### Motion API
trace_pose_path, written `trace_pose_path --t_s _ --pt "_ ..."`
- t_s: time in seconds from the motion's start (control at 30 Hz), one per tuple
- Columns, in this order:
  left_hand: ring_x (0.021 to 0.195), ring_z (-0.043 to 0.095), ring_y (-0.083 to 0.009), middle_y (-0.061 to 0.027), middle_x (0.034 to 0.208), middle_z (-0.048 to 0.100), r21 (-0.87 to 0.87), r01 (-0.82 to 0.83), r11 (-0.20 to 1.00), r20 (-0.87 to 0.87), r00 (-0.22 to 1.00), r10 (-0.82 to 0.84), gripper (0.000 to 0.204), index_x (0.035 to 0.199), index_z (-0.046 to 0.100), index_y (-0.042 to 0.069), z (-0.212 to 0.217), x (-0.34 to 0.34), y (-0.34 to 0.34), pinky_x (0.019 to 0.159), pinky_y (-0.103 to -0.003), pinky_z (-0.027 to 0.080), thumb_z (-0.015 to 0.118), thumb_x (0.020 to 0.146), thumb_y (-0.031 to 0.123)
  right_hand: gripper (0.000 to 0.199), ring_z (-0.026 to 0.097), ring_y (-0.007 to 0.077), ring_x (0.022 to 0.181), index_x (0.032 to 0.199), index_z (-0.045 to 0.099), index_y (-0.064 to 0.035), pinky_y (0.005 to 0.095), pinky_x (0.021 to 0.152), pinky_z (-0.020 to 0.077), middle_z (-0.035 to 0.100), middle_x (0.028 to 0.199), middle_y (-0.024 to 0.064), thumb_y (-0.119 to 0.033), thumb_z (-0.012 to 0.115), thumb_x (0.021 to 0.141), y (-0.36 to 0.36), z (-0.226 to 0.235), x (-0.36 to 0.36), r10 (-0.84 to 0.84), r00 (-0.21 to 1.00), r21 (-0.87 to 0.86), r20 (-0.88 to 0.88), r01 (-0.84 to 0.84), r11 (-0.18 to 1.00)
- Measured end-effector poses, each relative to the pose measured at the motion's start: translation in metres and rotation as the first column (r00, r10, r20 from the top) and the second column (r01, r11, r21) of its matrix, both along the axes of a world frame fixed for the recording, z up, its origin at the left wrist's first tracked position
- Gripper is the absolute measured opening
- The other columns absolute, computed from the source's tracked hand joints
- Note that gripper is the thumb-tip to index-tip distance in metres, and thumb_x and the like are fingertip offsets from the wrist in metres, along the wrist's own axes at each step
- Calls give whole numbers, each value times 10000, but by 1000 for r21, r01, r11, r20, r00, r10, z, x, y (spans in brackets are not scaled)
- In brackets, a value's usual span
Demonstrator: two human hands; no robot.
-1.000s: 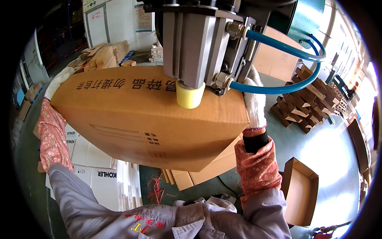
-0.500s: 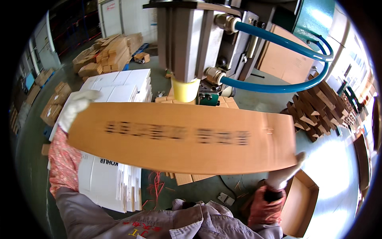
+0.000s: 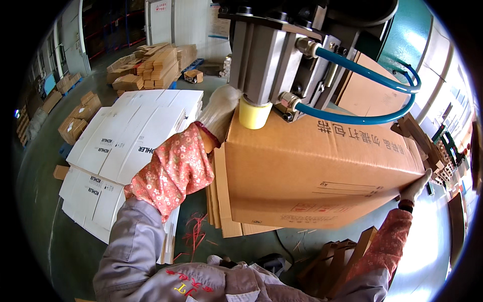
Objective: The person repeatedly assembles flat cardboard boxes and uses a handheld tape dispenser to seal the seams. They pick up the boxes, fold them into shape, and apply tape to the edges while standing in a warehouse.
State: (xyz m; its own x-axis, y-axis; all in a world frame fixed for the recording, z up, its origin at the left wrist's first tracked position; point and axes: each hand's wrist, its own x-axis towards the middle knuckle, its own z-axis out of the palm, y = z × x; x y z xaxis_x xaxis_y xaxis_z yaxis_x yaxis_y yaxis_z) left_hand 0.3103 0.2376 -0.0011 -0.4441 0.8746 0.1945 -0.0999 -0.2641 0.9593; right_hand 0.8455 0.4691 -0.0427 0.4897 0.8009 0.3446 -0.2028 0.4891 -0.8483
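Observation:
A large brown cardboard box (image 3: 322,173) spans the space in front of me, with printing on its top and near faces. My left hand (image 3: 221,111), in a white glove and blurred, grips its far left corner, beside the machine's yellow cylindrical tip (image 3: 253,114). At the box's right end, my right hand (image 3: 416,188), also gloved, holds the edge with its fingers along the side. The box lies under the machine head (image 3: 266,60); whether the tip touches it I cannot tell. The machine hides part of the box's far side.
Flat white cartons (image 3: 136,126) are stacked at my left. Flat brown cardboard (image 3: 231,221) lies beneath the box. Blue hoses (image 3: 362,118) loop right from the machine. Red strapping scraps (image 3: 195,234) lie on the floor. Brown cardboard stacks (image 3: 161,65) stand far left, and cardboard pieces (image 3: 342,256) lie near right.
The cardboard panel held before me has given way to a wide box under the machine head. My left hand has moved right and slightly up; my right hand has moved right.

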Motion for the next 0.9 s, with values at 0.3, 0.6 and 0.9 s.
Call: trace_pose_path --t_s 0.3,0.6,0.9 --pt "759 635 -264 -147 870 660 208 -275 939 -404 850 338 214 1014 592 -3 -53 -31 57 669 -376 492 538 936 189 768 416 293 1320 1450 383 0 396 1149 272 424 1474 152 -587 452 961 10 -12 9 -149 963 174 226 110 979" --pt "662 567 -241 -89 731 581 499 -474 725 -444 579 684 220 828 544 53 -114 7 -8 632 -386 460 516 952 233 648 503 213 1183 1335 506 -64 381 1066 380 574 1264 75 -579 554 945 -32 -31 3 393 909 192 -140 -364 911" --pt "564 499 -219 -32 591 503 514 630 582 -653 727 -211 366 643 496 109 -144 346 28 594 -395 428 494 969 277 448 472 215 1281 1382 481 -99 506 1139 215 571 1310 24 -371 418 1032 -369 -133 463 131 845 -469 518 153 870"
